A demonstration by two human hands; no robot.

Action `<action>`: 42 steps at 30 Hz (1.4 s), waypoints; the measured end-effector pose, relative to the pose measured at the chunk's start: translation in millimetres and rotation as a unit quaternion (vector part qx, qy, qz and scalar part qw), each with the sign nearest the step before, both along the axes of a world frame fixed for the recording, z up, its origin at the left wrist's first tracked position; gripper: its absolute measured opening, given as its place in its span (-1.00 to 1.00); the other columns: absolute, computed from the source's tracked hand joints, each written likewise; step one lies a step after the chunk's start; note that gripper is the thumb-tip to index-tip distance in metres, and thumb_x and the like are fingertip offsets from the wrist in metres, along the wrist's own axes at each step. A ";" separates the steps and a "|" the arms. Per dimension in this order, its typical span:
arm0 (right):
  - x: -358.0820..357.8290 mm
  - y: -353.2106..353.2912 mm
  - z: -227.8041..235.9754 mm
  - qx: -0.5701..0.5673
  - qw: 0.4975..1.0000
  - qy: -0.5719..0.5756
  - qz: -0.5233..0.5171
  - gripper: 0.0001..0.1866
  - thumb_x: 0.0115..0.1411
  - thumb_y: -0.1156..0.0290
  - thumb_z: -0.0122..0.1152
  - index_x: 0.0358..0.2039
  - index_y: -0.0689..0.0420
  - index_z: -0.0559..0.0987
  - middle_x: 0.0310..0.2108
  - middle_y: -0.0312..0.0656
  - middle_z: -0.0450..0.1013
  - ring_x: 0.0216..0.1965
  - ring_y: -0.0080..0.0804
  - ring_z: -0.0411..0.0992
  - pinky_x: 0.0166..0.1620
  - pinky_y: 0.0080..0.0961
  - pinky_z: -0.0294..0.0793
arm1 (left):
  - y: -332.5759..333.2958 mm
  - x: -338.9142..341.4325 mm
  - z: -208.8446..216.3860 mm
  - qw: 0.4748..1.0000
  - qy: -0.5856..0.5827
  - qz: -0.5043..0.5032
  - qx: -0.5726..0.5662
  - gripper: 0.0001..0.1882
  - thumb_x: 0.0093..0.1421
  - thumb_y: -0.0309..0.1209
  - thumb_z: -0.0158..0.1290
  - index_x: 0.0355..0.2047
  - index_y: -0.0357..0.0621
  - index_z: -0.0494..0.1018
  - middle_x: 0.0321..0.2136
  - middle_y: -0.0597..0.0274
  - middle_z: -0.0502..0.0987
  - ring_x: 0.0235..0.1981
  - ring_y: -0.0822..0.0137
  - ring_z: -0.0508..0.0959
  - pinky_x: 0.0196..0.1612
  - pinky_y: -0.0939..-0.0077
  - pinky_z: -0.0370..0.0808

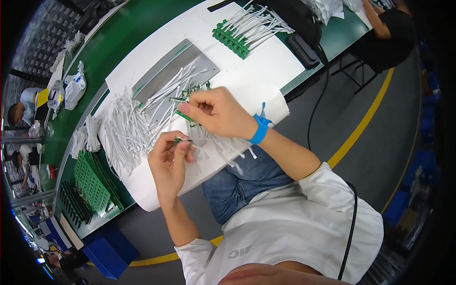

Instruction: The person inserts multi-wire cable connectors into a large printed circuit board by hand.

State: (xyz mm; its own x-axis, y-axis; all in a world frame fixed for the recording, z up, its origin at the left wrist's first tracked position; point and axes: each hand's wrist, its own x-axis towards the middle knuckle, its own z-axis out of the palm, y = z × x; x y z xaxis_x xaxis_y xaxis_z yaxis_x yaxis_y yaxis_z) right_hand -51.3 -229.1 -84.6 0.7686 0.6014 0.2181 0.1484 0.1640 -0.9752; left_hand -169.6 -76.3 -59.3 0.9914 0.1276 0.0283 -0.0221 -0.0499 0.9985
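Observation:
My left hand [170, 161] is closed near the front edge of the white work surface, pinching a small green circuit board [177, 141] with white cable beside it. Above and to its right, my right hand [213, 111] is closed, thumb against the bent fingers. Green board pieces [184, 116] show at its fingertips; what it grips is hidden. A blue strap [260, 133] circles my right wrist. Beyond the hands is a grey metal tray [164, 62] with white cables and green boards over it. Loose white cables [124, 130] lie heaped left of it.
A green board panel [230, 40] with white cables attached lies at the far right, near a black case [302, 51]. Green panels [95, 183] are stacked at the left, above a blue bin [109, 249]. A black cord [317, 99] hangs at the right. Other people sit nearby.

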 end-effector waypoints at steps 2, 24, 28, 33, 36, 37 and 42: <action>9.0 1.7 -3.7 -0.099 0.935 -0.282 -0.189 -0.70 0.26 0.40 0.23 -0.57 0.24 0.44 -0.66 -0.15 0.36 -0.66 -0.39 0.29 -0.54 -0.47 0.26 | 0.9 2.4 0.1 0.999 0.013 0.022 0.020 -0.94 0.37 -0.55 0.00 -0.19 -0.30 0.41 -0.47 0.26 0.52 -0.53 0.60 0.40 -0.46 0.73 0.33; -14.8 -5.8 10.7 -0.102 0.923 -0.368 -0.050 -0.82 0.20 0.35 0.25 -0.49 0.11 0.49 -0.56 -0.25 0.40 -0.52 -0.29 0.43 -0.48 -0.39 0.43 | 7.4 4.3 11.7 0.998 0.050 -0.037 0.030 -0.92 0.33 -0.59 0.02 -0.33 -0.37 0.45 -0.49 0.23 0.55 -0.47 0.52 0.53 -0.34 0.64 0.47; -19.5 -2.4 14.2 -0.043 0.944 -0.325 -0.033 -0.80 0.23 0.40 0.22 -0.51 0.15 0.46 -0.63 -0.18 0.35 -0.59 -0.22 0.39 -0.50 -0.34 0.38 | 8.3 0.7 11.5 0.998 0.047 -0.016 0.048 -0.91 0.31 -0.60 0.04 -0.37 -0.36 0.44 -0.53 0.25 0.55 -0.51 0.52 0.51 -0.39 0.66 0.45; -16.5 -4.5 16.1 -0.011 0.976 -0.207 0.071 -0.72 0.30 0.40 0.15 -0.54 0.21 0.38 -0.67 -0.14 0.29 -0.64 -0.21 0.32 -0.52 -0.36 0.28 | 6.1 -2.3 15.2 0.996 -0.013 -0.008 0.089 -0.91 0.25 -0.66 0.05 -0.42 -0.35 0.43 -0.60 0.24 0.53 -0.58 0.50 0.50 -0.43 0.67 0.44; -17.0 -4.8 12.2 0.013 0.984 -0.149 0.100 -0.69 0.34 0.38 0.10 -0.54 0.22 0.38 -0.68 -0.16 0.28 -0.66 -0.30 0.27 -0.53 -0.41 0.24 | 10.6 -0.5 3.0 0.992 -0.061 -0.023 0.109 -0.92 0.24 -0.68 0.05 -0.43 -0.36 0.44 -0.57 0.20 0.56 -0.56 0.49 0.53 -0.44 0.67 0.44; -17.4 -4.6 11.4 0.022 0.986 -0.115 0.117 -0.68 0.37 0.35 0.07 -0.53 0.22 0.39 -0.67 -0.19 0.29 -0.66 -0.39 0.25 -0.53 -0.45 0.23 | 14.1 1.0 -1.2 0.992 -0.061 -0.022 0.110 -0.92 0.24 -0.68 0.05 -0.43 -0.36 0.44 -0.57 0.20 0.56 -0.56 0.49 0.53 -0.44 0.67 0.44; -18.9 -5.4 1.5 0.048 0.989 0.040 0.133 -0.62 0.44 0.29 -0.01 -0.50 0.24 0.44 -0.65 -0.31 0.31 -0.57 -0.63 0.23 -0.49 -0.55 0.24 | 27.1 10.6 -3.6 0.991 -0.093 -0.080 0.054 -0.98 0.21 -0.70 0.09 -0.34 -0.42 0.51 -0.51 0.11 0.61 -0.50 0.41 0.61 -0.40 0.58 0.57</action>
